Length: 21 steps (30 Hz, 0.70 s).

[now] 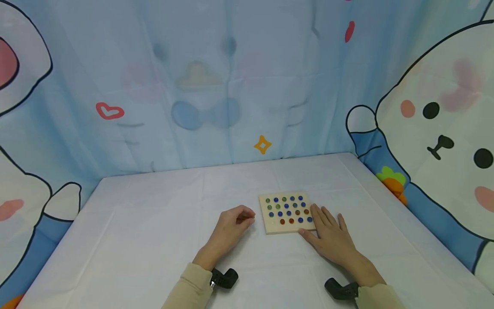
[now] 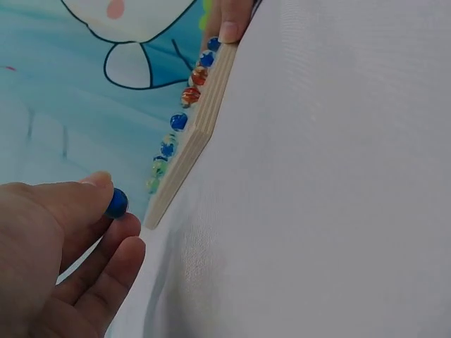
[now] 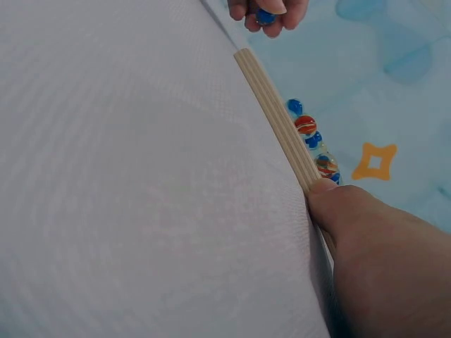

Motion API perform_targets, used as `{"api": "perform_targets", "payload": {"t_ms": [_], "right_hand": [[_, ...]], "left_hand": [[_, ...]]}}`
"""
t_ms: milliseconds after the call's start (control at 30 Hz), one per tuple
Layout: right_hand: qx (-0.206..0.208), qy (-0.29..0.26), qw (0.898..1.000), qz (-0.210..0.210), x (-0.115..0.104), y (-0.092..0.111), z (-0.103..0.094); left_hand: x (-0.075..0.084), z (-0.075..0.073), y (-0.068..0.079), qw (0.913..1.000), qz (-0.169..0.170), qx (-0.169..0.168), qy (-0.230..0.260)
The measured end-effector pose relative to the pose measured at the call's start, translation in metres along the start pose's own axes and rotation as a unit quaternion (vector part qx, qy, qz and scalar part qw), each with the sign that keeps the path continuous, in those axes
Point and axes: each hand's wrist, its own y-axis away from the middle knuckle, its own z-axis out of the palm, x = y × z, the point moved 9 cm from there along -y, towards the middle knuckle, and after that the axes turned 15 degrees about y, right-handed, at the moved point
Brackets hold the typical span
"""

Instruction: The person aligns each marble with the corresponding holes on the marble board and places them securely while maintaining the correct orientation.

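A light wooden board lies on the table, with rows of blue, green, red and amber glass marbles on its top. Bare wood shows at its front left corner. My left hand is raised just left of the board and pinches a blue marble between thumb and fingertips; in the head view that marble is hidden by the fingers. At the board's right side rests my right hand, its fingers extended along the edge and its thumb against the front edge near the corner.
A white cloth covers the table. Behind it hangs a blue curtain printed with cartoon animals, which continues along both sides. Each wrist wears a black camera mount, one on the left and one on the right.
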Motion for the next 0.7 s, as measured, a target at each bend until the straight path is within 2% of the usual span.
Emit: {"api": "perform_targets", "payload": {"t_ms": [300, 567, 700], "right_hand": [[0.0, 0.004, 1.0, -0.003, 0.001, 0.0, 0.001], [-0.003, 0.001, 1.0, -0.005, 0.001, -0.001, 0.002], [-0.001, 0.002, 1.0, -0.002, 0.001, 0.0, 0.0]], "left_hand": [[0.008, 0.004, -0.004, 0.9997, 0.012, 0.009, -0.017], [0.01, 0.013, -0.009, 0.9999, 0.005, 0.014, 0.001], [0.015, 0.018, -0.012, 0.9998, 0.012, 0.014, 0.007]]}}
